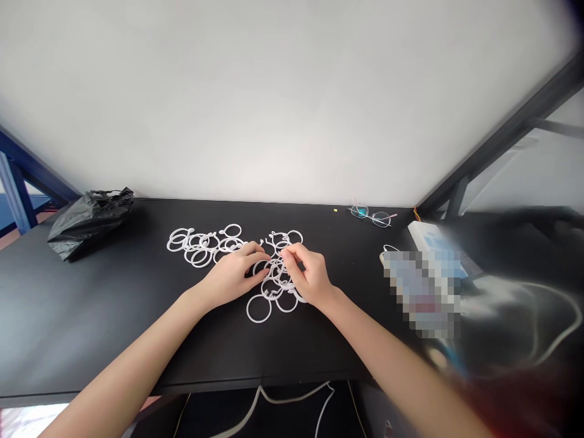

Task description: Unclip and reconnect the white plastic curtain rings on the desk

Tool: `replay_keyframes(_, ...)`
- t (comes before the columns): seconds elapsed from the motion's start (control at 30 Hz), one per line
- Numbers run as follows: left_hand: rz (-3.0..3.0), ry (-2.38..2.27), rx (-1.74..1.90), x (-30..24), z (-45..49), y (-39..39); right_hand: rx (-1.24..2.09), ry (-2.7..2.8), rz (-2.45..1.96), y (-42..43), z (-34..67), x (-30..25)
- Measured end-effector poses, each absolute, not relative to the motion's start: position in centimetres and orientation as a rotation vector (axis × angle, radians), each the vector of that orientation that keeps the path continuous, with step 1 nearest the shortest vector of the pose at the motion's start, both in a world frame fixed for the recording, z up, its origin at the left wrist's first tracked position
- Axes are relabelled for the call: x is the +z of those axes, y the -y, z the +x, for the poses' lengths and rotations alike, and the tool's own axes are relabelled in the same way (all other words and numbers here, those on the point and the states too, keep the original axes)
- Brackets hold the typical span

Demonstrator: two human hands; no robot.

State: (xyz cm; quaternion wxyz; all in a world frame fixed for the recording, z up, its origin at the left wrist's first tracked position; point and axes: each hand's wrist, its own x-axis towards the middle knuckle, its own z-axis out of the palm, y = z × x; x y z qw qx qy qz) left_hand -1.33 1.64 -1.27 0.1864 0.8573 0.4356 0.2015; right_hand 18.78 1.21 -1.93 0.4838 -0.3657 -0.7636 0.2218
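White plastic rings with small clasp ends, like curtain rings, lie in two heaps on a black table. My left hand (235, 271) rests between the heaps. Its thumb and fingers are apart, with the tips at the left edge of the right-hand ring heap (274, 286). Over the right side of that heap, my right hand (310, 274) has thumb and forefinger pinched on a white ring, largely hidden among the others. The left-hand ring heap (196, 243) spreads out beyond my left hand. One single ring (258, 309) lies nearest me.
A crumpled black plastic bag (91, 222) sits at the table's left end. Eyeglasses (371, 216) lie near the wall. To the right are a blurred-out phone-like object (385, 258), a white box (422, 234) and cables. Cables also hang below the table's front edge (255, 382).
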Motion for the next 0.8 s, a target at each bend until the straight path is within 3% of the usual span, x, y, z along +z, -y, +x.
replay_keyframes(0.8, 1.934, -1.086, 0.735, -0.5, -1.7, -2.0, 0.705, 1.965, -0.886, -1.3, 18.5, -2.2)
